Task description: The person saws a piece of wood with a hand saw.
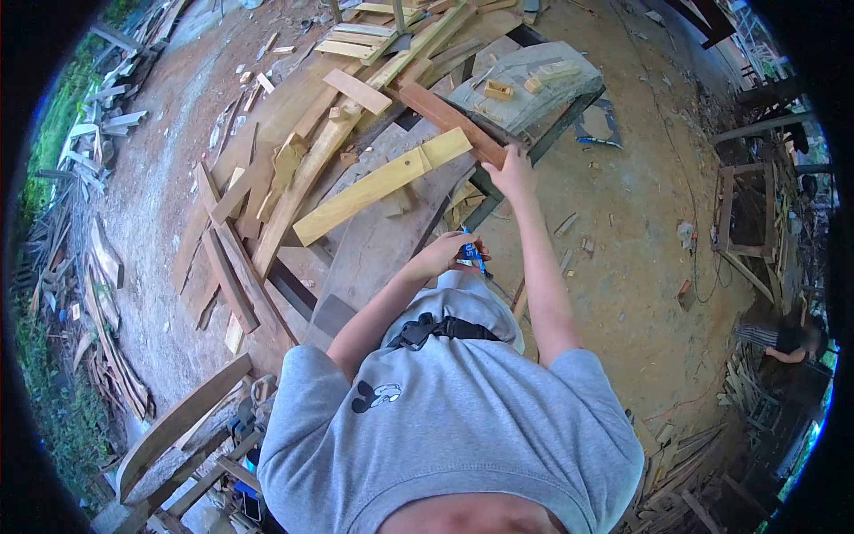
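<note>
My right hand [514, 175] is closed around the near end of a reddish-brown board [454, 123], which slants away to the upper left. Close to my waist, my left hand [443, 254] grips a small blue-and-black object [471, 253]; its exact kind is hard to make out. A pale yellow plank [382, 185] with a dark knot lies ahead of my left hand, its right end beside the reddish-brown board. Under these is a worn grey wooden work surface [369, 240].
Long timbers [334, 133] and offcuts are piled ahead and to the left. A grey slab [534, 84] carrying small wood blocks stands at the upper right. Another person [787, 343] is at the far right. A curved beam [173, 423] lies at the lower left.
</note>
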`<control>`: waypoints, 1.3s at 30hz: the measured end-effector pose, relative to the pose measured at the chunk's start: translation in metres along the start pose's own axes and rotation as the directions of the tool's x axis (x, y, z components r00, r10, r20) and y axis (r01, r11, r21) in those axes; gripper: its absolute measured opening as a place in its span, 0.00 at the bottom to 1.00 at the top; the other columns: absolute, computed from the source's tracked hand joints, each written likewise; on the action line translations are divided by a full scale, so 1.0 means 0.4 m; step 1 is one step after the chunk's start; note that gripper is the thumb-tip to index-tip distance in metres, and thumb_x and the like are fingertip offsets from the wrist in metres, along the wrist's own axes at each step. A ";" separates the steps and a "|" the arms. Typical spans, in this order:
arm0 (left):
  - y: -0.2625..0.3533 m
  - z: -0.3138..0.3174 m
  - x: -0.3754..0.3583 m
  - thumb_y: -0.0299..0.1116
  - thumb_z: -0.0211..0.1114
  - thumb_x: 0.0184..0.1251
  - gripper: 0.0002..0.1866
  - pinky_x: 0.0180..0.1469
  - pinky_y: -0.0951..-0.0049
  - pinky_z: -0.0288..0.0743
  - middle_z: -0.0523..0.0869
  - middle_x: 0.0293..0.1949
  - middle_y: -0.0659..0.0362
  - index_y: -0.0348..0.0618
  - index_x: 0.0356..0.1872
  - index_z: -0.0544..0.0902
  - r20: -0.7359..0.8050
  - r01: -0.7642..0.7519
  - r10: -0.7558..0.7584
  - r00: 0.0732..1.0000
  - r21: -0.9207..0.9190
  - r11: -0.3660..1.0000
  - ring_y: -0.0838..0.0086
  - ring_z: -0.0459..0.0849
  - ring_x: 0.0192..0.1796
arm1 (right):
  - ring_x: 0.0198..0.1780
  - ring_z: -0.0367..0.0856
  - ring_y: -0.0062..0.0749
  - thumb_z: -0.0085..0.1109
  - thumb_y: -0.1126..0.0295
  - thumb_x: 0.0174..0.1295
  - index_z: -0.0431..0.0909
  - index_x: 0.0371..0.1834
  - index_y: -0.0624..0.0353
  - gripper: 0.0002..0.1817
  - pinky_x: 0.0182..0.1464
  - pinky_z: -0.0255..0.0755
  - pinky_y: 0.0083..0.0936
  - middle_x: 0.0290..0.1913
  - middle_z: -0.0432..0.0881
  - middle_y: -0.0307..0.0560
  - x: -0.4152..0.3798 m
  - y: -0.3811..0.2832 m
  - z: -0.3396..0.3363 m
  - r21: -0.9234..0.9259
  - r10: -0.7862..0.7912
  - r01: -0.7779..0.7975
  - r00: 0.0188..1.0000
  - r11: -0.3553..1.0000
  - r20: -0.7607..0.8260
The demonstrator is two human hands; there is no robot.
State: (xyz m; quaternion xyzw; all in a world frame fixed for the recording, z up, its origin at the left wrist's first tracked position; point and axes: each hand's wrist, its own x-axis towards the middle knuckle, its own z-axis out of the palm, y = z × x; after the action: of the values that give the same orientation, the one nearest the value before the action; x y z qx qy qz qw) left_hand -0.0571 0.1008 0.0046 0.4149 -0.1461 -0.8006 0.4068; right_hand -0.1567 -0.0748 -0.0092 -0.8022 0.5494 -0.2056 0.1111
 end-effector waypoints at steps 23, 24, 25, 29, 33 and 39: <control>-0.016 -0.018 0.013 0.40 0.55 0.60 0.14 0.30 0.65 0.78 0.77 0.31 0.57 0.39 0.38 0.72 -0.056 0.062 -0.068 0.996 -0.108 0.992 0.64 0.81 0.36 | 0.39 0.76 0.47 0.64 0.54 0.42 0.69 0.35 0.61 0.24 0.37 0.71 0.38 0.36 0.75 0.54 -0.069 -0.050 -0.022 0.058 0.105 -0.112 0.988 0.992 0.110; -0.016 -0.016 0.015 0.40 0.54 0.60 0.13 0.30 0.65 0.78 0.77 0.31 0.57 0.40 0.37 0.72 -0.085 0.082 -0.091 0.992 -0.107 0.991 0.65 0.81 0.36 | 0.39 0.76 0.47 0.64 0.54 0.42 0.69 0.35 0.61 0.24 0.37 0.71 0.38 0.36 0.75 0.54 -0.067 -0.045 -0.017 0.057 0.109 -0.116 0.988 0.992 0.108; -0.017 -0.015 0.015 0.40 0.54 0.60 0.13 0.30 0.65 0.78 0.77 0.31 0.57 0.40 0.37 0.72 -0.083 0.086 -0.094 0.992 -0.105 0.991 0.65 0.81 0.36 | 0.39 0.76 0.47 0.64 0.54 0.42 0.70 0.36 0.60 0.24 0.37 0.71 0.38 0.37 0.75 0.53 -0.064 -0.041 -0.012 0.044 0.103 -0.107 0.990 0.993 0.094; -0.016 -0.012 0.008 0.40 0.54 0.60 0.12 0.30 0.65 0.77 0.77 0.30 0.59 0.42 0.35 0.72 -0.105 0.118 -0.126 0.986 -0.082 0.990 0.66 0.82 0.36 | 0.39 0.76 0.47 0.64 0.53 0.41 0.72 0.35 0.59 0.24 0.37 0.70 0.38 0.38 0.75 0.51 -0.060 -0.018 -0.003 0.041 0.093 -0.096 0.993 0.995 0.070; -0.019 -0.015 -0.001 0.40 0.54 0.60 0.11 0.31 0.65 0.77 0.78 0.29 0.60 0.43 0.35 0.72 -0.085 0.088 -0.097 0.992 -0.098 0.991 0.66 0.82 0.35 | 0.39 0.76 0.46 0.65 0.54 0.41 0.74 0.35 0.59 0.23 0.38 0.71 0.37 0.39 0.75 0.51 -0.064 -0.040 -0.023 0.000 0.163 -0.164 0.979 0.986 0.124; -0.003 0.003 -0.007 0.41 0.53 0.60 0.11 0.34 0.66 0.77 0.77 0.29 0.59 0.43 0.35 0.72 -0.114 0.085 -0.091 0.989 -0.057 0.995 0.67 0.81 0.36 | 0.40 0.76 0.45 0.63 0.56 0.44 0.74 0.39 0.59 0.23 0.39 0.70 0.37 0.38 0.75 0.52 -0.041 -0.041 -0.012 0.024 0.158 -0.160 0.983 0.987 0.093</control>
State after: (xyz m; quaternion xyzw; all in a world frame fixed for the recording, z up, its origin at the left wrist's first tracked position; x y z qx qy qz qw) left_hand -0.0578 0.1037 0.0062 0.4562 -0.0829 -0.7957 0.3897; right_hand -0.1503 -0.0531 -0.0015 -0.7625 0.6027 -0.1681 0.1648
